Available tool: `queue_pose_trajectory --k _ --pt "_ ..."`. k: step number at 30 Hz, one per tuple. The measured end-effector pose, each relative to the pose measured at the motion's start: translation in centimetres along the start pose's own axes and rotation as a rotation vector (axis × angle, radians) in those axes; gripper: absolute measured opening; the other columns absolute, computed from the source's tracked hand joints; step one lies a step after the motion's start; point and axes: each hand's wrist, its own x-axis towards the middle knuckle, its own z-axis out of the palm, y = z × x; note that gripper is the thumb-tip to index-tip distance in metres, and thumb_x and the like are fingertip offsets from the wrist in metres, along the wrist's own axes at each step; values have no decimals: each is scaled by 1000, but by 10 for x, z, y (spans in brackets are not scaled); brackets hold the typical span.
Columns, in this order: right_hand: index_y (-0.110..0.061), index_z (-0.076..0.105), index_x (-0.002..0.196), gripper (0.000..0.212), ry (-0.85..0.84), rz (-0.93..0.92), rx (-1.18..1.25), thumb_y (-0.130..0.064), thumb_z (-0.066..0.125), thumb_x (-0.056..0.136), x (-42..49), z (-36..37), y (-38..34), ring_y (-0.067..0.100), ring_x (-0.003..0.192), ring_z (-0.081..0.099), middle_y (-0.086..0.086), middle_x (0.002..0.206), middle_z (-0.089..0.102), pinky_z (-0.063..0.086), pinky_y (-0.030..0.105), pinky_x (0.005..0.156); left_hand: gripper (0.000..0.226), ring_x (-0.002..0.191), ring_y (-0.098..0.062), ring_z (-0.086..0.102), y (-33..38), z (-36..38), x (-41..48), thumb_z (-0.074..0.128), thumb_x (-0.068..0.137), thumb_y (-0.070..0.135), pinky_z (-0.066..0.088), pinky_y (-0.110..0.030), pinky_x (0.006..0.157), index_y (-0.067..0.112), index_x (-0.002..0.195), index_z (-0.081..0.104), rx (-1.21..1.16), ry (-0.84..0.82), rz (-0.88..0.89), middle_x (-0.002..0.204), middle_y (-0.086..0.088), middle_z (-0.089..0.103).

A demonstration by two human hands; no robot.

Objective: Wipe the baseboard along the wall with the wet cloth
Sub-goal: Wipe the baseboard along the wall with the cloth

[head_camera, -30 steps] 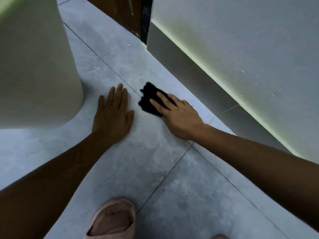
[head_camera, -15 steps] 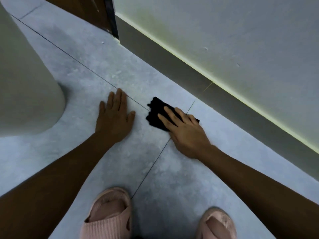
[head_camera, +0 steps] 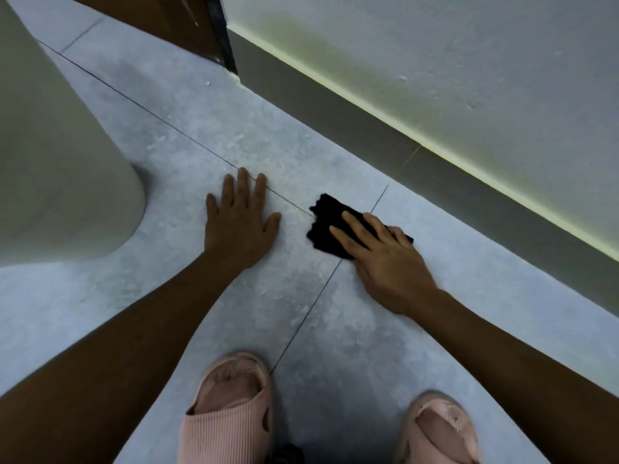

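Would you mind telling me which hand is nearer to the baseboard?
Right. The right hand lies flat on the black cloth, short of the baseboard; the left hand rests on the floor farther from it.

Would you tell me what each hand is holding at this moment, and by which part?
Nothing is gripped. The right hand presses its near half of the black cloth flat onto the floor; the left hand rests bare.

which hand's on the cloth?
The right hand: its fingers lie flat over the black cloth on the floor tiles. The left hand is spread on bare tile, apart from the cloth.
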Motion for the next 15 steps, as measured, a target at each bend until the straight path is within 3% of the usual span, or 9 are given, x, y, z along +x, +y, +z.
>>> queue_pose_trajectory --k 5,9,15 --pt "-28 32 148 62 -47 96 -50 -25 26 87 -8 -9 44 32 135 35 3 155 29 37 45 97 71 147 -35 -3 -6 0 -1 27 95 51 8 -55 115 18 152 0 8 -20 40 160 -15 -6" --pt "-28 20 152 58 0 230 0 -25 33 95 20 -9 29 33 140 21 3 160 15 26 45 105 70 147 -34 0 4 0 -2 27 96 49 5 -56 115 13 152 3 3 17 43 159 -20 -1" --pt "-29 36 146 64 2 7 45 -22 32 83 -5 -2 3 36 132 40 3 154 33 38 46 97 70 148 -30 4 46 -8 -5 13 92 48 2 -50 117 12 151 8 -97 70 100 159 -18 9"
